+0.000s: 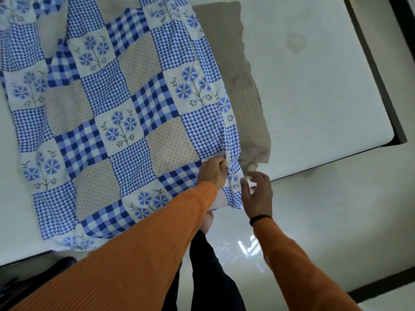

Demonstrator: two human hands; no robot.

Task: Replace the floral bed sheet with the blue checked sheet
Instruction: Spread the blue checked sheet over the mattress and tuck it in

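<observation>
The blue checked sheet point(116, 113), a patchwork of blue gingham, flower and dotted squares, lies spread over the left part of the bare white mattress point(314, 97). My left hand point(213, 170) grips a bunched fold at the sheet's near right edge, over the mattress edge. My right hand point(258, 194) hovers just right of that fold with its fingers spread and slightly bent, holding nothing. Both arms wear orange sleeves. No floral sheet is in view.
A beige pillow point(242, 86) lies on the mattress, partly under the sheet's right edge. A dark bed frame point(381, 86) borders the mattress on the right. White glossy floor point(336, 209) lies below, and my legs and a bare foot point(207, 221) stand by the bed.
</observation>
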